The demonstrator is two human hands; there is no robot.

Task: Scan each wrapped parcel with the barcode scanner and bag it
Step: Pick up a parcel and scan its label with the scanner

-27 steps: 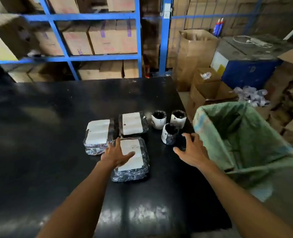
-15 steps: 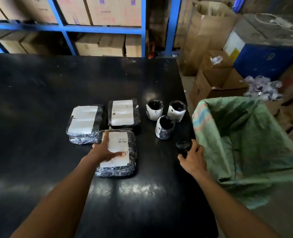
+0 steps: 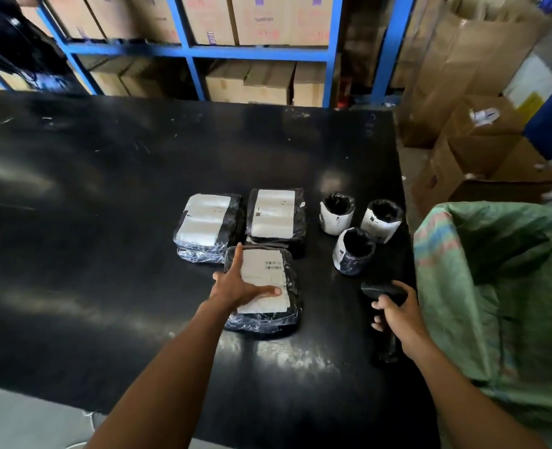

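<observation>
Three flat black-wrapped parcels with white labels lie on the black table (image 3: 106, 189). The nearest parcel (image 3: 270, 277) has a barcode on its label, and my left hand (image 3: 239, 285) rests on it with thumb and fingers spread over the label. Two more flat parcels (image 3: 208, 222) (image 3: 276, 215) lie just behind it. Three small round parcels (image 3: 337, 213) (image 3: 381, 220) (image 3: 352, 251) stand to the right. My right hand (image 3: 396, 314) grips the black barcode scanner (image 3: 383, 291) at the table's right edge. A green woven bag (image 3: 495, 286) gapes open right of the table.
Blue shelving (image 3: 190, 50) with cardboard boxes stands behind the table. Open cardboard boxes (image 3: 472, 150) and a tall brown carton sit on the floor at the back right. The bag presses against the table's right edge.
My right hand went from hovering open over the table to gripping the scanner at the right edge. My left hand stayed on the nearest parcel. The camera tilted further down.
</observation>
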